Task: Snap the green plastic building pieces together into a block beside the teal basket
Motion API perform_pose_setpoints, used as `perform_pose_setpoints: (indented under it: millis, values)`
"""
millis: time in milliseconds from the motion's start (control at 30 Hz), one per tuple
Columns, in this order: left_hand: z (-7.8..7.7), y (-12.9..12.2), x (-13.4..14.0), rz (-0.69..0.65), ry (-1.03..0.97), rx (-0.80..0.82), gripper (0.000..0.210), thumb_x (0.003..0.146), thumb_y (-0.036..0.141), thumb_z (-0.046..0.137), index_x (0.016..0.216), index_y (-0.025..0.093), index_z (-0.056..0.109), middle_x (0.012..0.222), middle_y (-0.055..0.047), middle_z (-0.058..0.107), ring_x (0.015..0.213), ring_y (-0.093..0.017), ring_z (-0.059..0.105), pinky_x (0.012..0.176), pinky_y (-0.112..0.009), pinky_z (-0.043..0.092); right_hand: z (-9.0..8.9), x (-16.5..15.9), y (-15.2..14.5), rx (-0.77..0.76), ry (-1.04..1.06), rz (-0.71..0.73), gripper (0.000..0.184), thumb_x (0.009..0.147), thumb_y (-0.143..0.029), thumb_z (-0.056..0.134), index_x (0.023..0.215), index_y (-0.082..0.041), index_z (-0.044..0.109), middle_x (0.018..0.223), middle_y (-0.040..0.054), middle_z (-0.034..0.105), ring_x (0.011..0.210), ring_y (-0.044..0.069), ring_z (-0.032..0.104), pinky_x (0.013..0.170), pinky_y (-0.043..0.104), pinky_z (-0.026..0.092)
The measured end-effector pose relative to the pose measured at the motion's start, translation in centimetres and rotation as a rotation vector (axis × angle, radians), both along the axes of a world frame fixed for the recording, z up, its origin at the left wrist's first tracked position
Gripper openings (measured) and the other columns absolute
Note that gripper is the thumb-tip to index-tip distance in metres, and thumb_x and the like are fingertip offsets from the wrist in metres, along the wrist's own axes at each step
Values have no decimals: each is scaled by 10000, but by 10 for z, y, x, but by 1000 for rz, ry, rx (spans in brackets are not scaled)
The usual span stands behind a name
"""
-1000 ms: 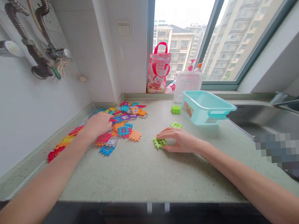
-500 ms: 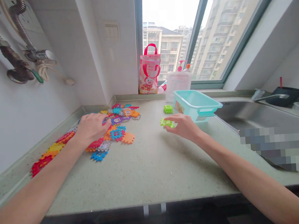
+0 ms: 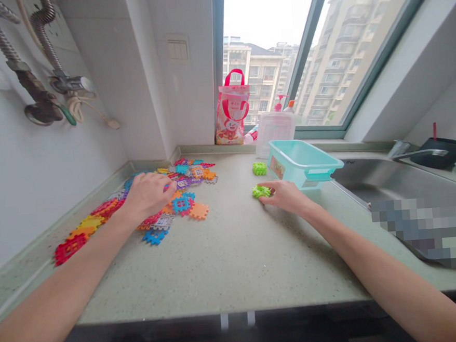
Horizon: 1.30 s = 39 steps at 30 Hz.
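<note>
My right hand (image 3: 286, 195) pinches a light-green stack of notched building pieces (image 3: 261, 191) between thumb and fingers, at or just above the countertop. Behind it sits another green stack (image 3: 259, 168), next to the turquoise bin (image 3: 309, 160). On the left, my left hand (image 3: 149, 194) rests over a pile of interlocking plastic pieces, its fingers bent down and together; what they hold is hidden. Around it lie a blue window piece (image 3: 182, 203), an orange piece (image 3: 199, 211), a blue piece (image 3: 155, 237), a purple piece (image 3: 183, 184) and a red piece (image 3: 70, 248).
A translucent lid (image 3: 274, 134) leans by the window behind the bin. On the sill stands a pink bag (image 3: 232, 113). To the right is a steel sink (image 3: 420, 183) with a faucet (image 3: 422, 153); a blurred-out object lies at its front edge. Pipes (image 3: 39, 95) hang on the left wall.
My right hand has lowered the green stack slightly, still gripping it. My left hand stays over the pile with little change. The whole view has shifted a little.
</note>
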<state>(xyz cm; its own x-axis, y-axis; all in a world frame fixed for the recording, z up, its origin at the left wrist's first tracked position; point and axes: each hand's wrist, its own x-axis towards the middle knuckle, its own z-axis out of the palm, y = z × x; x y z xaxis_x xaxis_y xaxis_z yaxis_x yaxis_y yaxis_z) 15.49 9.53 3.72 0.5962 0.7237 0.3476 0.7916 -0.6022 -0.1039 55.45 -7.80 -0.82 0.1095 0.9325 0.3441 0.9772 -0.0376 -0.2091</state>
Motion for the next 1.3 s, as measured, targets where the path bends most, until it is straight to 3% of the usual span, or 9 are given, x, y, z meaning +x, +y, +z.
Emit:
perform_pose_setpoints:
  millis: [133,333,567,667,767,900,1067,1200,1300]
  values:
    - [2,-1,0,9,-13,7,505,1063,449,345,1083,195,781,1307,-113,761,1239,-311,641,1162,-531,356,-3,4,7,0,10,-68,452,884,-418,707,1297,-259,801,868,60,819,789,263,762,762,373,570]
    - [-7,2,-1,71,-9,7,492,1052,464,355,1126,225,778,1324,-109,756,1265,-306,636,1140,-495,389,-7,10,23,-17,-173,-279,476,998,-487,606,1308,-165,770,1089,195,812,953,342,779,785,403,564]
    - [-19,6,18,-40,-89,-115,399,995,348,484,1264,215,746,1339,-93,746,1263,-261,655,1106,-369,473,-2,4,10,94,-231,-204,663,1003,-513,586,1582,-195,526,1291,202,755,992,367,771,771,440,572]
    - [-21,16,36,-75,-26,-186,512,962,498,590,1392,235,683,1428,-101,699,1308,-284,640,1112,-364,487,0,-1,5,170,-220,-190,664,997,-487,564,1609,-239,496,1320,173,747,877,338,775,714,429,570]
    - [-20,35,44,-3,24,-199,733,905,662,623,1472,197,620,1436,-169,680,1285,-348,653,1064,-420,526,0,-7,4,210,-174,-111,614,987,-445,551,1571,-253,546,1218,129,785,758,277,757,672,400,566]
    - [-15,59,22,26,79,-198,483,970,491,551,1346,231,709,1345,-132,727,1240,-287,678,1067,-363,512,0,-19,2,240,-92,42,477,1002,-415,529,1423,-250,681,1129,82,810,722,229,759,663,374,575]
    - [-9,66,-30,61,116,-185,328,894,358,581,1114,253,801,1194,-102,774,1146,-276,703,991,-339,538,2,-47,-7,272,-61,245,319,1006,-339,533,1183,-270,789,1125,53,826,720,204,771,701,373,600]
    - [-6,68,-51,94,102,-185,331,852,295,572,1072,241,813,1151,-99,793,1046,-271,731,931,-337,557,3,-77,1,260,-115,322,338,1002,-289,537,1247,-259,768,1124,57,829,778,223,781,753,395,614]
    - [-8,71,-52,113,84,-201,398,853,249,533,1142,274,805,1208,-67,796,1051,-259,741,903,-330,565,4,-98,32,178,-134,379,389,998,-301,565,1354,-255,716,1271,77,791,947,267,791,849,439,626]
